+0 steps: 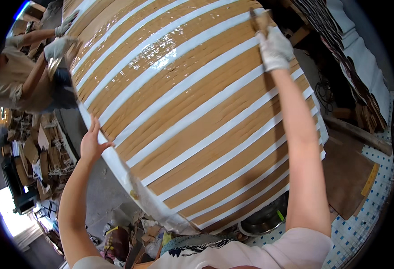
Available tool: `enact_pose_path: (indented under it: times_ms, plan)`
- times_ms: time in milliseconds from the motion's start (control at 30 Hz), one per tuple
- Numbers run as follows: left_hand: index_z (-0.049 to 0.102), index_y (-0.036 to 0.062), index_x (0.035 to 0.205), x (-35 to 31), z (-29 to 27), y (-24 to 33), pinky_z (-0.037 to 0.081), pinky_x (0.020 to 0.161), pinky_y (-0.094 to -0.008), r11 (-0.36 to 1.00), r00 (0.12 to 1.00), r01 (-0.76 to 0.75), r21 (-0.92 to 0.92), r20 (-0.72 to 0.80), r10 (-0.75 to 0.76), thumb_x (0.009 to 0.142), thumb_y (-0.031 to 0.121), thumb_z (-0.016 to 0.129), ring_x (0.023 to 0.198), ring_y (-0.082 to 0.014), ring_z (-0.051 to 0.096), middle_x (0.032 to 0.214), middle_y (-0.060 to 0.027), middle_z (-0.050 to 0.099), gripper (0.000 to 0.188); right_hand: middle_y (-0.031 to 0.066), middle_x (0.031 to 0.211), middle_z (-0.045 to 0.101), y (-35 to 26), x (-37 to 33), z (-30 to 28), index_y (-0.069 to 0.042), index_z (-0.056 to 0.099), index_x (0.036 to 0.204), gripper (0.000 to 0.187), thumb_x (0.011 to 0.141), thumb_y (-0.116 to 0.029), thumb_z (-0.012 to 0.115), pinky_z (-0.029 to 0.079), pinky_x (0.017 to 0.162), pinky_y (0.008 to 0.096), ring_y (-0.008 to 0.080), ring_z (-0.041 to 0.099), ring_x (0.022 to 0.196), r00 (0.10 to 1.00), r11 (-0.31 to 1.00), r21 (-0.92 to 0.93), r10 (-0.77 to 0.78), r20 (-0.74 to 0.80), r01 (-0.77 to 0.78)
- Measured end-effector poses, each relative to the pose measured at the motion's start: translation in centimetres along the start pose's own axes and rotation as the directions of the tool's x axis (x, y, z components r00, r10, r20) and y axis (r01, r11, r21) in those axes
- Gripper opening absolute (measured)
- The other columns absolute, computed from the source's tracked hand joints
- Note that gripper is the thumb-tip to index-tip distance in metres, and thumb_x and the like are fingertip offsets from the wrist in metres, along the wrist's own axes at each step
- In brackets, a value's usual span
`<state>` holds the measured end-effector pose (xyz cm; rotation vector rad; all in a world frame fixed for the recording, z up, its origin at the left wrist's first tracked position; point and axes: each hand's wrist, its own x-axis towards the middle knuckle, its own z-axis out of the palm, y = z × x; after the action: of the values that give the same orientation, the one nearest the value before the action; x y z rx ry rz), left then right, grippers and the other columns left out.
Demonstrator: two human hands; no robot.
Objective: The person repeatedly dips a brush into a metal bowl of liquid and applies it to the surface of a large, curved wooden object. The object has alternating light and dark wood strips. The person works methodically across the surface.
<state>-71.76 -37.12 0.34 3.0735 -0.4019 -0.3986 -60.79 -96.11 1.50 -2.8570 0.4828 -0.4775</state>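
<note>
The cluttered workroom is spreading out around a large table [111, 159], with blue-and-white tiled floor [360, 228] showing beyond its near right corner. Brown strips [206, 127] are lying across the table in long rows, alternating with white bands [150, 180], and toward the far left they are gleaming under a glossy sheen. My gloved right hand [275, 49] is closing around a wooden brush [262, 21], holding it over the strips at the far end of the table's right edge. My bare left hand [93, 144] is resting at the left edge, thumb and fingers spreading wide apart. Farther up that edge, a co-worker [19, 83] is reaching toward the table with gloved hands. A metal bowl [250, 232] is sitting below the near edge, toward the right. Past the right edge, a yellow ruler [371, 179] is lying along the side of a brown board [345, 175].
</note>
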Motion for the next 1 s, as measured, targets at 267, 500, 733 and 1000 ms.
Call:
enact_pose_path:
  times_ms: [267, 500, 733, 1000]
  plan:
    - [0.028, -0.0013, 0.148, 0.2, -0.1, 0.2, 0.051, 0.096, -0.0398, 1.0, 1.0, 0.014, 0.0, 0.008, -0.014, 0.057, 0.044, 0.089, 0.124, -0.0372, 0.053, 0.159, -0.0175, 0.023, 0.119, 0.0074, 0.078, 0.06, -23.7, -26.3, 1.3, -0.008, 0.062, 0.102, 0.019, 0.086, -0.015, 0.054, 0.05, 0.048, 0.0351, 0.0202, 0.061, 0.067, 0.799, 0.783, 0.161, -0.587, -0.127, 0.601]
    - [0.03, -0.0013, 0.147, -0.2, 0.7, -1.8, 0.048, 0.1, -0.0412, 0.998, 1.0, -0.013, -0.056, 0.013, 0.013, 0.056, 0.05, 0.089, 0.125, -0.0393, 0.052, 0.158, -0.0211, 0.022, 0.12, 0.0129, 0.087, 0.067, -18.0, -20.9, -2.6, -0.007, 0.064, 0.103, 0.032, 0.093, -0.036, 0.057, 0.053, 0.073, 0.0391, 0.0292, 0.066, 0.081, 0.943, 0.938, 0.34, -0.168, 0.286, 0.064]
    - [0.027, 0.0041, 0.152, 2.6, -1.0, -2.3, 0.046, 0.103, -0.0413, 0.999, 0.955, -0.034, 0.011, 0.296, 0.029, 0.081, 0.005, 0.042, 0.126, -0.0354, 0.053, 0.161, -0.0168, 0.014, 0.073, 0.0116, 0.09, 0.065, -26.0, -27.4, 1.1, -0.013, 0.062, 0.108, 0.026, 0.091, -0.031, 0.056, 0.054, 0.073, 0.043, 0.0299, 0.066, 0.086, 0.969, 0.972, 0.004, -0.234, 0.083, 0.235]
    - [0.051, 0.011, 0.139, 7.1, 5.4, -7.3, 0.023, 0.118, -0.0267, 0.976, 0.937, -0.181, 0.12, 0.324, 0.134, 0.09, -0.004, 0.026, 0.142, -0.0192, 0.036, 0.158, -0.0093, 0.033, 0.057, 0.0152, 0.089, 0.068, -27.2, -30.4, -1.8, -0.009, 0.062, 0.103, 0.036, 0.086, -0.04, 0.069, 0.054, 0.068, 0.0424, 0.0337, 0.068, 0.082, 0.917, 0.984, 0.022, -0.174, 0.36, 0.179]
